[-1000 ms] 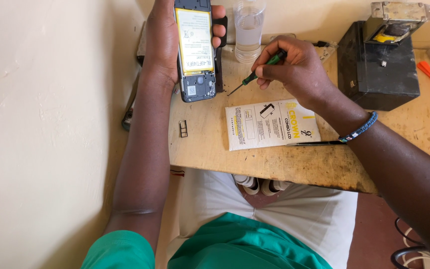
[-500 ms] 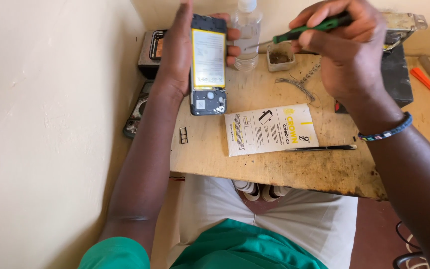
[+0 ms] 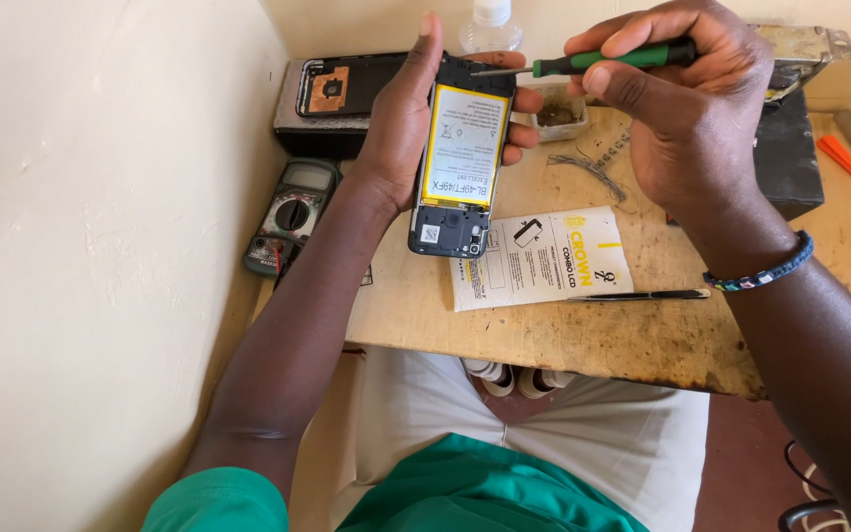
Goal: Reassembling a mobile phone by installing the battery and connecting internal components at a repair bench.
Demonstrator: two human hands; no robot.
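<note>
Head camera looks steeply down — close (one view) — over the workbench (image 3: pixel 642 345).

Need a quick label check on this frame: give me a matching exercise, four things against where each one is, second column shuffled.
Things:
1. opened phone
2. green-handled screwdriver
3. multimeter
4. tweezers

Places:
A. lying on the table beside the printed paper sheet
B. gripped in the right hand, tip towards the top of the phone
C. held upright in the left hand, battery side facing the camera
D. at the table's left edge, next to the wall

Pairs: 1-C, 2-B, 3-D, 4-A
</note>
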